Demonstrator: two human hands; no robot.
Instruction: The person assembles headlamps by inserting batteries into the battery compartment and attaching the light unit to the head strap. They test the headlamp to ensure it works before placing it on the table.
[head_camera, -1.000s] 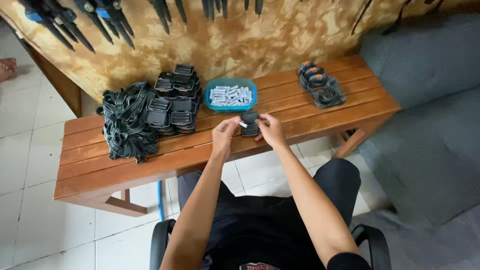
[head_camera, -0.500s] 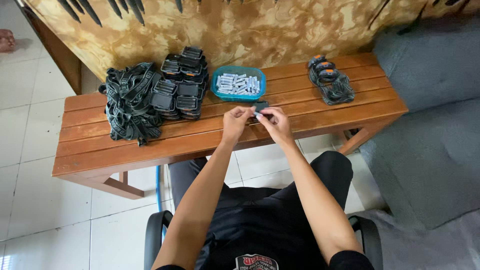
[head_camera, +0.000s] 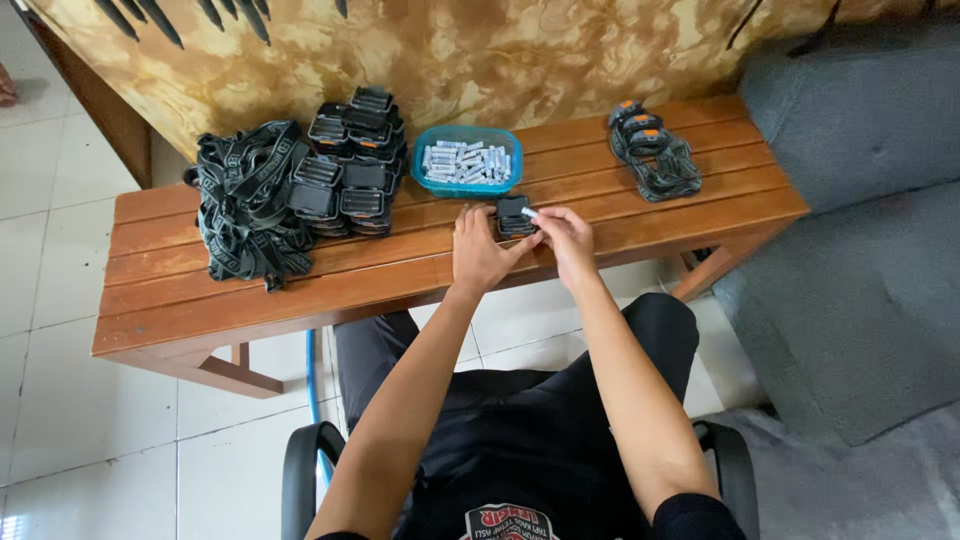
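Even, soft daylight; bright white floor tiles (head_camera: 70, 300) at left. Faint shadow beneath the bench (head_camera: 250, 300). Focus sharp throughout, with wide-angle bending towards the frame edges; no glare.

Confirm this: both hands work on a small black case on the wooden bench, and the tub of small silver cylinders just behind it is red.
Not quite. The tub is blue, not red, as the head view shows. The rest holds: left hand and right hand work on the black case on the wooden bench.

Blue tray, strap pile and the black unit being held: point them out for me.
Blue tray (head_camera: 510, 184): head view, front rim.
Strap pile (head_camera: 245, 205): head view, middle of the heap.
Black unit (head_camera: 512, 212): head view, top face between the hands.
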